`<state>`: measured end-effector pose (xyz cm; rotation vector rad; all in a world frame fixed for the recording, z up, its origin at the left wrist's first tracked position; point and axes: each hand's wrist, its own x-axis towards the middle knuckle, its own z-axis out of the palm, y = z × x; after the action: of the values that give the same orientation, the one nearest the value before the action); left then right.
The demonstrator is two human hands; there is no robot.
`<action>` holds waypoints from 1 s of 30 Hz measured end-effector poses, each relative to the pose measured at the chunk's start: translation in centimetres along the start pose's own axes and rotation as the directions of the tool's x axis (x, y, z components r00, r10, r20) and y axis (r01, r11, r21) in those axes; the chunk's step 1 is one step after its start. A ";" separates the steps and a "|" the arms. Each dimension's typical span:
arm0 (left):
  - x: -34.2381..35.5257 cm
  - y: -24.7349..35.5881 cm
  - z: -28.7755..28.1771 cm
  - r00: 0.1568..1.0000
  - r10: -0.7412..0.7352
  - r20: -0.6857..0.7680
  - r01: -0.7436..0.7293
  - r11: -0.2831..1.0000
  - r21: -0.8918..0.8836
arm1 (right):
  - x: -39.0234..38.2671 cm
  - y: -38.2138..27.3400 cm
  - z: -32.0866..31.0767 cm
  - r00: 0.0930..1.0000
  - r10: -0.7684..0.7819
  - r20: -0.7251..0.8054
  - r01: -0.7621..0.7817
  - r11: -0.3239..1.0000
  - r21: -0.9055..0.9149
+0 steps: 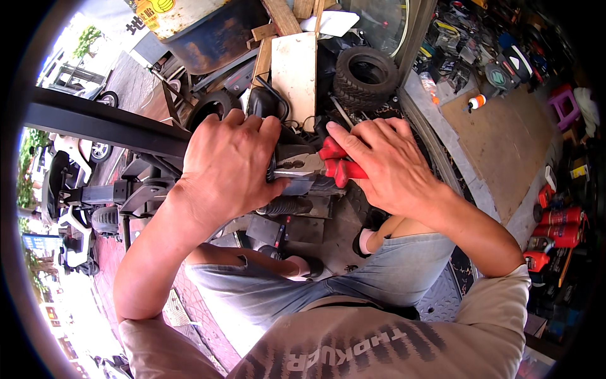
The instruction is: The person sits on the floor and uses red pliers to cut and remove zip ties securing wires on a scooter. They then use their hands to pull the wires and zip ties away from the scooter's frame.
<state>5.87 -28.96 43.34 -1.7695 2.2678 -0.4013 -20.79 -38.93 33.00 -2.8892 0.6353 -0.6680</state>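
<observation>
Red-handled pliers (344, 169) are in my right hand (391, 167), whose fingers are closed round the grips. Their metal jaws point left and reach a dark part (297, 151) beside my left fingers. What the jaws bite on, if anything, is too small to tell. My left hand (230, 161) is closed, knuckles up, by the end of a long black bar (107, 120). Its palm and whatever it grips are hidden. Below both hands is a dark mechanical assembly with a ribbed black sleeve (284, 206).
Ahead stand stacked tyres (367, 72), a pale board (294, 79) and a rusty dark bin (214, 38). Tools and parts crowd the right, with a brown sheet (499, 142), red bottles (562, 227) and a purple stool (562, 104). Parked scooters (76, 240) stand outside at left.
</observation>
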 end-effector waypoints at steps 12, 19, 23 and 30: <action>0.0 0.0 0.7 0.998 0.023 -0.064 -0.024 0.999 -0.025 | -0.2 0.0 2.6 0.998 0.024 -0.053 -0.018 0.994 0.112; 0.1 0.7 0.2 1.000 -0.012 -0.002 0.012 0.999 -0.032 | 0.6 0.8 2.8 0.996 0.065 -0.068 -0.056 0.990 0.129; 0.0 0.5 0.1 1.000 0.019 -0.018 -0.019 0.999 -0.029 | 0.8 1.0 2.8 0.996 0.058 -0.073 -0.049 0.992 0.120; 0.0 0.1 0.6 0.997 0.057 -0.043 -0.057 0.998 -0.001 | 2.3 3.7 2.7 0.988 -0.075 -0.132 0.093 0.987 0.130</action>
<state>5.98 -28.98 42.73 -1.7085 2.3431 -0.4292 -19.16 -43.23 30.76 -2.7773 0.4632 -0.8760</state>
